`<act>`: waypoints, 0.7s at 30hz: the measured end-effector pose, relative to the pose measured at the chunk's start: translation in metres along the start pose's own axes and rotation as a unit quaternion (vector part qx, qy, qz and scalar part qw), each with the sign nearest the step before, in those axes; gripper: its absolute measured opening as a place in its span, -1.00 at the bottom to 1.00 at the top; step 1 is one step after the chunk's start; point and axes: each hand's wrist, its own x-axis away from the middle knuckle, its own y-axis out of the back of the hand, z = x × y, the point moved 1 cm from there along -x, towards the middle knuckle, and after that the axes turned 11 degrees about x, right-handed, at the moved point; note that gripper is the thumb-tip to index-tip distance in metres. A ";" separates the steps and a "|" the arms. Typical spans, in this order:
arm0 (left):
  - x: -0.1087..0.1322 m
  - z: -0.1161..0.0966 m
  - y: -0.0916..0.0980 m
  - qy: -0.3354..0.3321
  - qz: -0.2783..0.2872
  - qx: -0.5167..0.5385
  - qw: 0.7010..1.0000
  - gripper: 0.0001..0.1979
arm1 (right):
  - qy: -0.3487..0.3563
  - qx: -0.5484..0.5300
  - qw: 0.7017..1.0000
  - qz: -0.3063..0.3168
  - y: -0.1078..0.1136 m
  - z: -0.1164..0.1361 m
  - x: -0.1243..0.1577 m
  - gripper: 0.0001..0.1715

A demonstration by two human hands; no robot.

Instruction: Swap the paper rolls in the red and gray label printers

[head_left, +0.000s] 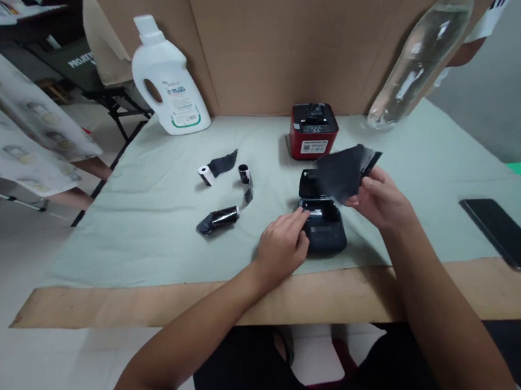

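Note:
A small black printer with its lid open lies near the table's front edge. My left hand rests against its left side, fingers curled on the body. My right hand pinches a sheet of black wrapping film and holds it above the printer's open lid. To the left lie a white paper roll with a black wrapper, a small black roll with a loose strip and another wrapped black roll.
A red printer stands behind the black one. A white detergent bottle and a clear water bottle stand by the cardboard wall. A black phone lies at the right on the grey-green cloth. A person stands at the far left.

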 end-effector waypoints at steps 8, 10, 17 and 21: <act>-0.007 0.006 0.009 0.035 -0.040 0.016 0.998 -0.58 | -0.097 0.162 0.981 0.038 0.020 -0.031 -0.001 -0.22; -0.008 0.006 0.012 0.033 -0.054 0.024 0.998 -0.54 | -0.113 0.200 0.971 0.066 0.019 -0.028 0.003 -0.16; -0.012 0.002 0.014 -0.051 -0.034 0.040 0.997 -0.47 | 0.008 0.450 0.882 0.139 0.001 -0.008 0.015 -0.69; -0.012 0.005 0.010 -0.100 -0.039 0.028 0.994 -0.69 | 0.048 0.495 0.856 0.140 -0.001 -0.010 0.015 -0.70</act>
